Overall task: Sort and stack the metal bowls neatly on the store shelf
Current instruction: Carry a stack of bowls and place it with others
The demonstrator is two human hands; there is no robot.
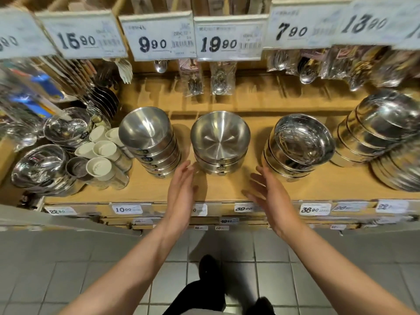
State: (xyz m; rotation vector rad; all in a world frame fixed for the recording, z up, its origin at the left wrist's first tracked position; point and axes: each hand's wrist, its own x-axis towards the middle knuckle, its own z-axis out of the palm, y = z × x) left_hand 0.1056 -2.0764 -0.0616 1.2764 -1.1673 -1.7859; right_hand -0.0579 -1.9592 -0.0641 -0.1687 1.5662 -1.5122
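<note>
Your left hand and right hand reach over the near edge of the wooden shelf, palms turned toward each other, fingers straight and loosely spread, gripping nothing; between them, a little farther back, stands the middle stack of metal bowls, a short pile with its top bowl tipped open toward you; your left fingertips are just beside its near left base, though you cannot tell whether they touch it; your right fingertips lie near the right stack, shinier bowls leaning toward you; on the left stands the taller left stack, also tilted; farther right, more large bowls lean in piles; at the far left sit white cups and loose shiny bowls; price tags hang above, with packaged spoons beneath them.
</note>
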